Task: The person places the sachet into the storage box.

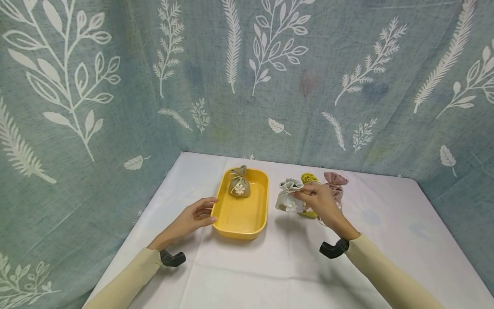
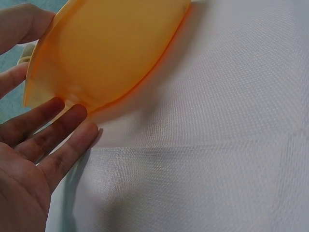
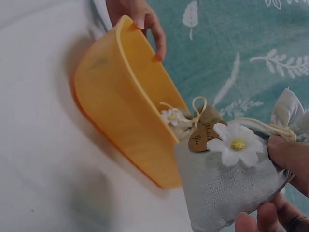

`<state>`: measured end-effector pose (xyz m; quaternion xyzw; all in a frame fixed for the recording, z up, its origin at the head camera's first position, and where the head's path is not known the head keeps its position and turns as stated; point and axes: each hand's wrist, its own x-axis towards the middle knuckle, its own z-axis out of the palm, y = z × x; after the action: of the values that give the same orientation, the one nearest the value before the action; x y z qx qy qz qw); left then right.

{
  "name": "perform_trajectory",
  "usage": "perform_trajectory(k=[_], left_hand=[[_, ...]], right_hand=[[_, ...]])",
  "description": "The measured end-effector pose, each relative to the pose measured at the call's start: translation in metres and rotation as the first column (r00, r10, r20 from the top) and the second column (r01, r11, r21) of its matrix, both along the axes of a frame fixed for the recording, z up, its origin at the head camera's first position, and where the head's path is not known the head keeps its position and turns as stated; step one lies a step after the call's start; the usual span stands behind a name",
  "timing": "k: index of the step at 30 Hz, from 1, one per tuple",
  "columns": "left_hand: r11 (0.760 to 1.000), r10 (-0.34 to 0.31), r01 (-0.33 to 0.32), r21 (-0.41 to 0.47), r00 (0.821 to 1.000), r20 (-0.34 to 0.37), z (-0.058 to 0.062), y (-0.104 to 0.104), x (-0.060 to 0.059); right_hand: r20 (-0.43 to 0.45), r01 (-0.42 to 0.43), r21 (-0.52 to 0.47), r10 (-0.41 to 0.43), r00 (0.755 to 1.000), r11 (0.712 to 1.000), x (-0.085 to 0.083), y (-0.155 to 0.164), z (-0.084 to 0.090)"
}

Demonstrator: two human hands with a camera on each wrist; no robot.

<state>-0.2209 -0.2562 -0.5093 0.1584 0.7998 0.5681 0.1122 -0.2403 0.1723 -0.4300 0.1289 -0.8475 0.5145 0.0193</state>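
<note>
Pinching the white pouch at its neck, the right hand has the yellow tray at nine o'clock; the left hand, fingers relaxed, touches its rim.

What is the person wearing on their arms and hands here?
Both arms wear long pale yellow sleeves that end at the wrists. A small dark device sits at the left wrist and another at the right. The left hand and right hand are bare: no gloves, and no rings or watch that I can see.
</note>
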Motion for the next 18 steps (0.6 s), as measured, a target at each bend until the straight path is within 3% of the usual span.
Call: perform_trajectory(k=[11, 18], left_hand=[[1.000, 0.001, -0.001, -0.008, 1.000, -0.012, 0.000, -0.002, 0.000], [1.000, -0.004, 0.004, -0.002, 1.000, -0.003, -0.001, 0.000, 0.000]], right_hand=[[0.032, -0.023, -0.050, 0.025, 0.999, 0.998, -0.016, -0.032, 0.009], [0.070, 0.007, -0.096, -0.001, 0.998, 0.995, -0.026, -0.052, 0.011]])
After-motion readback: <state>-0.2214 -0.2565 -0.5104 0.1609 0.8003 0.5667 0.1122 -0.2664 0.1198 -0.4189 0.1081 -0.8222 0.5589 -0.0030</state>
